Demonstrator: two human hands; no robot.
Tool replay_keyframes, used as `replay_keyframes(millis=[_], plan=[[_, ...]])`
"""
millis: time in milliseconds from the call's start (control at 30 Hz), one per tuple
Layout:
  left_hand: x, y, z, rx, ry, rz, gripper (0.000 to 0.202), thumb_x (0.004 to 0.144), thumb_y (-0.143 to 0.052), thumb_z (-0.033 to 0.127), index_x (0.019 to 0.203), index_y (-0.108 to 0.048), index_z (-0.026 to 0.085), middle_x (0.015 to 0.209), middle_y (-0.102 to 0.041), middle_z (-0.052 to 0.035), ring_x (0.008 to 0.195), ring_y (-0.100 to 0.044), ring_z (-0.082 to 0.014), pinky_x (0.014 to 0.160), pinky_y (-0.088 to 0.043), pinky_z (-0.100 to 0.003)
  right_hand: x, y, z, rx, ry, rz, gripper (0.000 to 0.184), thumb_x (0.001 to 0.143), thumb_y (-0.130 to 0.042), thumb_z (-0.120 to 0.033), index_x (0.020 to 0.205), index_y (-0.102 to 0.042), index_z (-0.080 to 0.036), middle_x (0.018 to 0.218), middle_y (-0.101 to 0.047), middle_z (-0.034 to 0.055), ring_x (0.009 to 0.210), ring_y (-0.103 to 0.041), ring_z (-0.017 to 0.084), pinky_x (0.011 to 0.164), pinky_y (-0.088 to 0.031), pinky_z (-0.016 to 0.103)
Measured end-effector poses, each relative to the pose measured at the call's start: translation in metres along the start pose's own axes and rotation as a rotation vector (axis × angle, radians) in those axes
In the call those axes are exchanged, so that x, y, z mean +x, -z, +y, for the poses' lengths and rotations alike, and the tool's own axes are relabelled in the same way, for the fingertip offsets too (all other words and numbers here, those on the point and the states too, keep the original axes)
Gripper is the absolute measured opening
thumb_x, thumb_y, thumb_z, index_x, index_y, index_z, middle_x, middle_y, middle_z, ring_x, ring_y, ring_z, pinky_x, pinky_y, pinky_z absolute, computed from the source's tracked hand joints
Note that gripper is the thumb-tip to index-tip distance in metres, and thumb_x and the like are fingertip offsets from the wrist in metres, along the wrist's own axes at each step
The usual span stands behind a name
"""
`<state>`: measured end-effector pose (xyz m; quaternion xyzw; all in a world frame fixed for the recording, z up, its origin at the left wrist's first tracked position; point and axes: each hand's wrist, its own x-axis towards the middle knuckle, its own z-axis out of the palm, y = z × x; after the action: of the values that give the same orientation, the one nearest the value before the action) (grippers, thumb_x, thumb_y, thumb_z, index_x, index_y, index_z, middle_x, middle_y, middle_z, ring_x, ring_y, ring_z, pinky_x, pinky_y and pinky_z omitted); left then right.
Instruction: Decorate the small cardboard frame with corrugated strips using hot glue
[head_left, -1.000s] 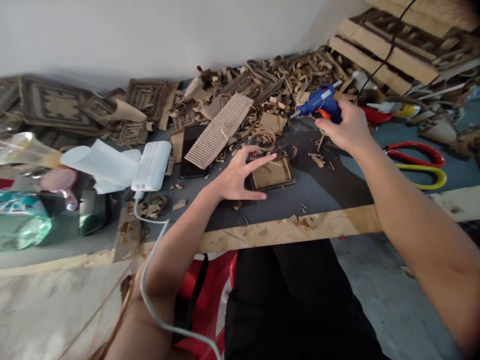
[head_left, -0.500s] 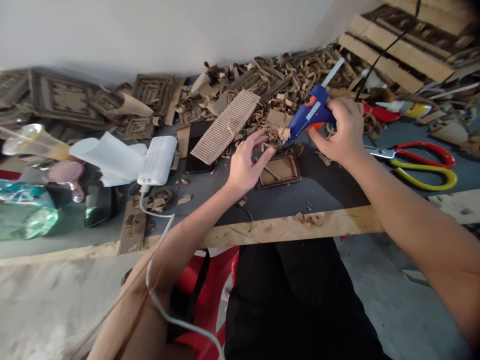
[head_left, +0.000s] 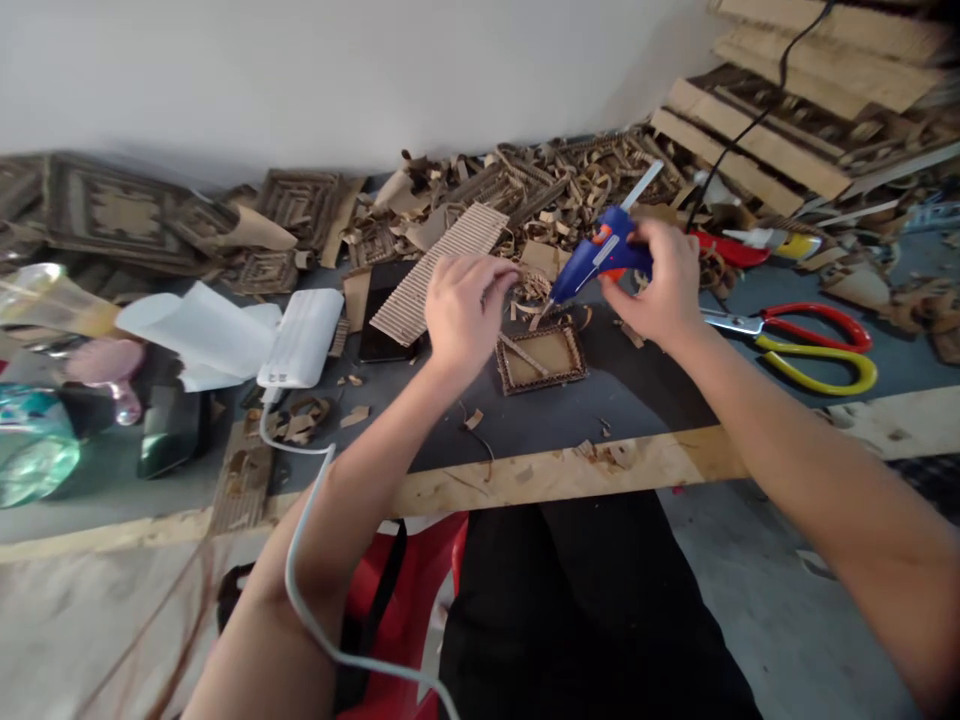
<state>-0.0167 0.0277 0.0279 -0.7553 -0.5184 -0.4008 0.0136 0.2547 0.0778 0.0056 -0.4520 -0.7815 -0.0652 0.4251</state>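
My right hand (head_left: 664, 285) is wrapped round the grip of a blue glue gun (head_left: 596, 258); a pale glue stick (head_left: 643, 184) sticks out of its back. The gun's nozzle points down and left, just above the table. Left of the nozzle, my left hand (head_left: 466, 305) is closed with thumb and fingertips pinched together; whatever is between them is too small to make out. Under and between the hands lies a small rectangular cardboard frame (head_left: 544, 383) with corrugated edges. A thin cardboard strip (head_left: 523, 353) lies slanted across its left part.
Behind my left hand lie a corrugated cardboard sheet (head_left: 442, 270) and a dark phone (head_left: 379, 345). Scissors (head_left: 814, 345) with red and yellow handles lie at right. A white power bank (head_left: 301, 338) with a cable (head_left: 300, 530) sits left. Cardboard scraps (head_left: 577, 185) heap along the wall.
My left hand has turned and moved slightly left and back from the nozzle, its spread fingers now pinched. The glue gun stays in my right hand. The whole view has shifted a little.
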Motion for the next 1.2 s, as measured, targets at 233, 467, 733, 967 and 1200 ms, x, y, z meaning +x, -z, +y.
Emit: replay_keyframes(millis=[233, 467, 733, 967, 1200], plan=[[-0.018, 0.026, -0.023, 0.096, 0.03, -0.01, 0.047, 0.102, -0.042, 0.039, 0.147, -0.048, 0.028, 0.154, -0.053, -0.0104, 0.135, -0.054, -0.0329, 0.106, -0.038, -0.055, 0.004, 0.008, 0.016, -0.071, -0.056, 0.064, 0.053, 0.09, -0.051, -0.067, 0.128, -0.05, -0.03, 0.115, -0.062, 0.0136, 0.113, -0.06, 0.039, 0.098, -0.045, 0.061], [-0.046, 0.022, -0.007, -0.095, -0.231, -0.36, 0.091, 0.083, -0.052, 0.082, 0.15, -0.043, 0.022, 0.148, -0.058, -0.0167, 0.132, -0.057, -0.0341, 0.105, -0.032, -0.048, 0.005, -0.001, 0.023, 0.032, -0.071, 0.102, 0.062, 0.089, -0.039, -0.075, 0.131, -0.052, -0.032, 0.125, -0.059, 0.0169, 0.123, -0.05, 0.042, 0.106, -0.036, 0.065], [-0.043, 0.023, -0.018, -0.051, -0.283, -0.365, 0.071, 0.08, -0.064, 0.077, 0.131, -0.064, 0.027, 0.138, -0.066, -0.0116, 0.127, -0.06, -0.0349, 0.109, -0.027, -0.052, 0.003, 0.008, 0.013, 0.055, -0.008, 0.06, 0.056, 0.092, -0.042, -0.067, 0.139, -0.048, -0.037, 0.126, -0.06, 0.0145, 0.13, -0.046, 0.038, 0.117, -0.028, 0.065], [-0.042, 0.021, -0.017, -0.083, -0.377, -0.43, 0.057, 0.083, -0.065, 0.07, 0.112, -0.073, 0.021, 0.132, -0.068, -0.0133, 0.128, -0.06, -0.0342, 0.104, -0.044, -0.049, 0.0, 0.001, 0.016, 0.031, 0.066, 0.028, 0.052, 0.092, -0.042, -0.066, 0.127, -0.058, -0.031, 0.121, -0.065, 0.0121, 0.124, -0.056, 0.037, 0.116, -0.035, 0.062], [-0.04, 0.02, -0.017, -0.133, -0.419, -0.408, 0.032, 0.088, -0.07, 0.05, 0.098, -0.073, 0.019, 0.126, -0.069, -0.0122, 0.122, -0.064, -0.0287, 0.104, -0.051, -0.046, 0.004, -0.004, 0.022, 0.059, 0.055, -0.023, 0.042, 0.092, -0.05, -0.058, 0.119, -0.065, -0.03, 0.122, -0.068, 0.011, 0.122, -0.059, 0.037, 0.108, -0.043, 0.061]])
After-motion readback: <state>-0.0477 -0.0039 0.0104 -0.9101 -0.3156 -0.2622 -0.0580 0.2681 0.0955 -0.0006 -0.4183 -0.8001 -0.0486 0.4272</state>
